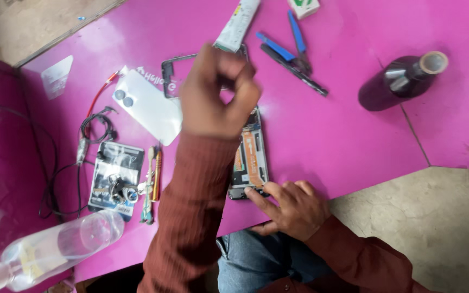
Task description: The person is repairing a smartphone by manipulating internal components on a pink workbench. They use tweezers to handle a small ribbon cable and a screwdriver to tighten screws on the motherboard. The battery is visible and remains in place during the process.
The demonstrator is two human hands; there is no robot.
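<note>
An opened phone (252, 157) lies on the pink table (354, 135), its orange flex cable and circuit boards exposed. My right hand (294, 209) rests at the table's near edge, fingertips pressing on the phone's lower end. My left hand (218, 92) hovers above the phone's upper end and hides it. Its fingers are curled, with thumb and forefinger pinched together; nothing shows between them. A white back cover (147, 103) lies just left of that hand, and a black frame (170, 70) lies behind it.
A glue tube (237, 24), blue-handled pliers (294, 46) and a black pen-like tool (294, 70) lie at the far side. A dark bottle (403, 81) lies at the right, a clear plastic bottle (55, 249) at the near left. Screwdrivers (153, 179), a black packet (115, 173) and cables (90, 130) are at the left.
</note>
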